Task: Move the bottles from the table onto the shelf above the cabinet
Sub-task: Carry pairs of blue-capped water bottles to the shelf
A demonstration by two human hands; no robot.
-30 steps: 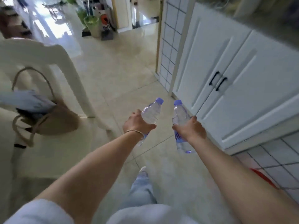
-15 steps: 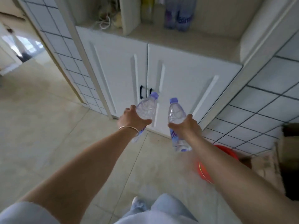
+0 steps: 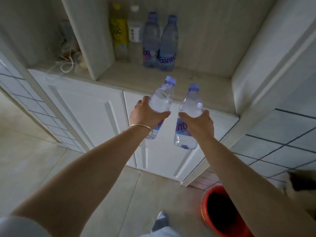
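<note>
My left hand point(image 3: 146, 115) grips a clear water bottle point(image 3: 161, 100) with a blue cap, tilted toward the shelf. My right hand point(image 3: 199, 123) grips a second clear bottle point(image 3: 189, 115) of the same kind, nearly upright. Both are held out in front of the white cabinet point(image 3: 95, 106), just short of the shelf point(image 3: 205, 93) above it. At the back of the shelf stand two matching water bottles point(image 3: 159, 41), a yellow-labelled bottle point(image 3: 119, 33) and a clear white-capped bottle point(image 3: 135, 31).
A vertical divider panel point(image 3: 90, 36) splits the shelf; tangled string point(image 3: 68, 60) lies in the left bay. A side wall point(image 3: 266, 53) bounds the shelf on the right. A red bucket point(image 3: 222, 211) stands on the floor at lower right. Tiled walls flank the cabinet.
The view has swung from the chair and floor to face the cabinet. Both hands have risen with their bottles and come closer to the shelf's front edge.
</note>
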